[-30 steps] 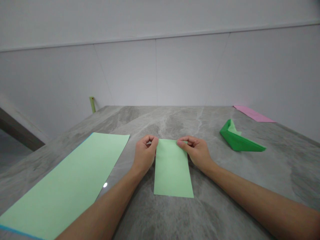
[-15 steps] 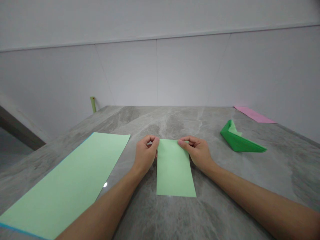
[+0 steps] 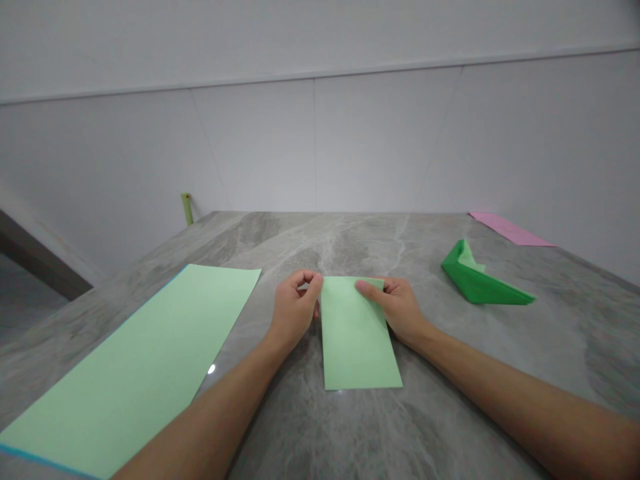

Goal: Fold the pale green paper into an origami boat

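Just below the centre of the frame, the left hand's [image 3: 295,310] curled fingers [image 3: 314,285] were closed in a pinch on the upper left corner of a folded light green paper [image 3: 359,337]. The forefinger and thumb met at the paper's edge. The right hand [image 3: 399,308] gripped the upper right corner, with its thumb [image 3: 367,291] pressed flat on top of the paper and its other fingers tucked behind the far edge. The paper was a narrow upright rectangle lying flat on the grey marbled table [image 3: 350,240], with its near end towards the bottom of the frame and slightly angled to the right. Both bare forearms ran from the hands down to the lower corners of the frame.

At the lower left, well apart from the hands, lay a large light green sheet [image 3: 135,360] with a thin blue edge along its left side. At the right of the frame, beyond the right hand, sat a dark green folded paper shape [image 3: 477,281], boat-like, with a paler green inside. Further back at the right edge lay a pink sheet [image 3: 510,229]. A small yellow-green post [image 3: 187,208] stood at the table's far left corner, against the white panelled wall [image 3: 320,133].
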A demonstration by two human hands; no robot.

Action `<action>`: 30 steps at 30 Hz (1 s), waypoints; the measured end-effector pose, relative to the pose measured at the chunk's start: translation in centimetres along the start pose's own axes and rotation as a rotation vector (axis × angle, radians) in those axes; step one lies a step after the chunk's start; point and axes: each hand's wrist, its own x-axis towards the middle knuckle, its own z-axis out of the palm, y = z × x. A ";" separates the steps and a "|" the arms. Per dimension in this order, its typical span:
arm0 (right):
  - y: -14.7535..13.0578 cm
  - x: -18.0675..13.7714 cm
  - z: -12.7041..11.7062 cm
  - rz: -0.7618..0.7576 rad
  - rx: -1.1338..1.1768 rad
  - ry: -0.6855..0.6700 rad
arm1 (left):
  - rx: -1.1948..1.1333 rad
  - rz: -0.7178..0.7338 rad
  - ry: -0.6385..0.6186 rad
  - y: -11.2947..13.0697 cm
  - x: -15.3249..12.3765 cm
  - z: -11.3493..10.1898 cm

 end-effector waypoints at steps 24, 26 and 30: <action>-0.4 -0.3 0.3 0.061 -0.026 0.072 | 0.013 -0.003 -0.046 0.0 -0.1 0.0; -0.4 -0.3 0.3 0.055 -0.031 0.079 | 0.011 -0.014 -0.055 0.0 -0.1 0.0; -0.4 -0.2 0.3 0.061 -0.018 0.080 | 0.010 -0.009 -0.077 0.0 -0.1 -0.1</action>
